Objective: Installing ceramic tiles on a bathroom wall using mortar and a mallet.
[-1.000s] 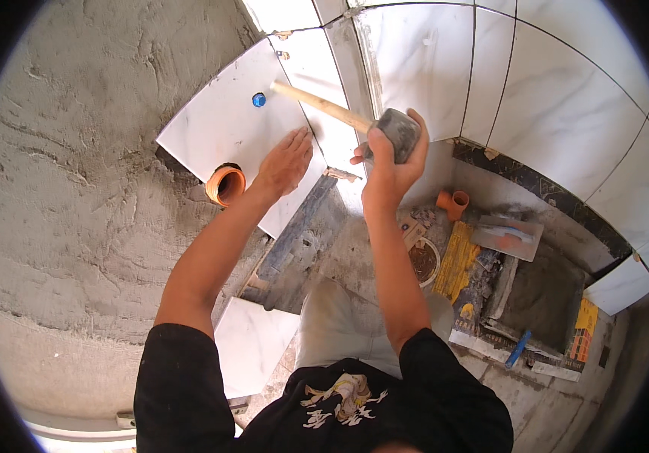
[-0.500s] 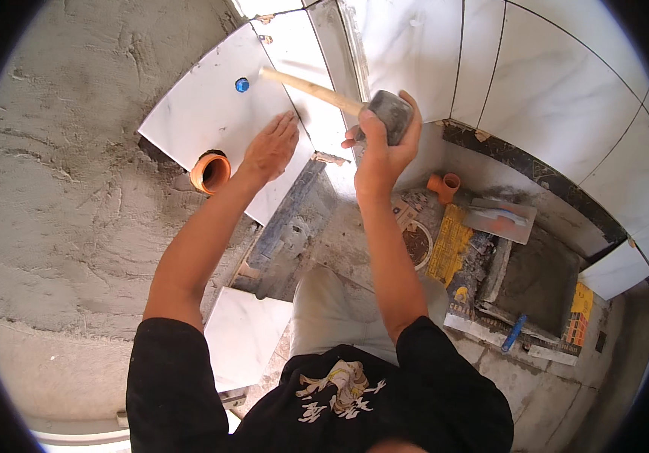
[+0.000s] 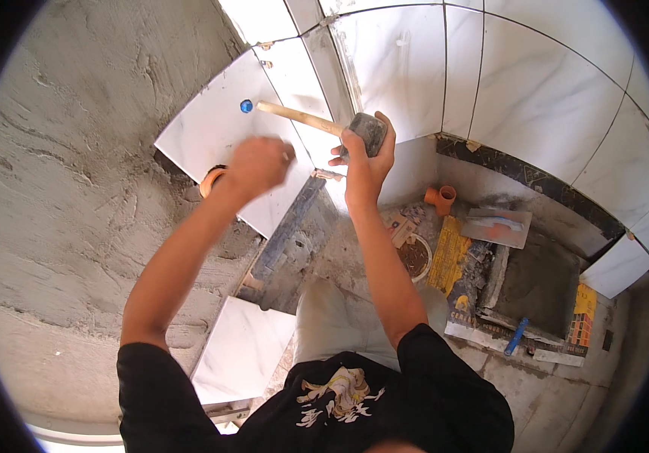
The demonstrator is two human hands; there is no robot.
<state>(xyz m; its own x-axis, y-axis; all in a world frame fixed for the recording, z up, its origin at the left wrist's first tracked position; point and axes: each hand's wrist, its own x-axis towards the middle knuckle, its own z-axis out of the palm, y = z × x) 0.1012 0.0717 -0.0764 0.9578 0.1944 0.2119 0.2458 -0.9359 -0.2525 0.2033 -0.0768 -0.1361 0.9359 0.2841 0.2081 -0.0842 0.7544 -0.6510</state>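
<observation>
My right hand (image 3: 367, 162) is closed round the dark head of a rubber mallet (image 3: 367, 134), its fingers and thumb wrapped about the block. The mallet's pale wooden handle points left, over a white marbled wall tile (image 3: 207, 124). My left hand (image 3: 258, 167) is curled into a fist in front of this tile, slightly blurred, with nothing seen in it. Whether it touches the tile I cannot tell. A blue plug (image 3: 246, 106) sits in a hole in the tile. Beside my left wrist, an orange pipe end (image 3: 211, 180) shows at the tile's edge, partly hidden.
Grey mortar (image 3: 75, 189) covers the wall at left. Another white tile (image 3: 243, 351) leans below my left forearm. On the right floor lie a mortar tray (image 3: 539, 283), a flat trowel (image 3: 496, 226), an orange pipe fitting (image 3: 441, 199), a round bucket (image 3: 416, 257) and a blue-handled tool (image 3: 517, 336).
My left hand was flat on the tile with fingers stretched; now it is curled into a fist. The mallet and my right hand have shifted slightly left and down in view.
</observation>
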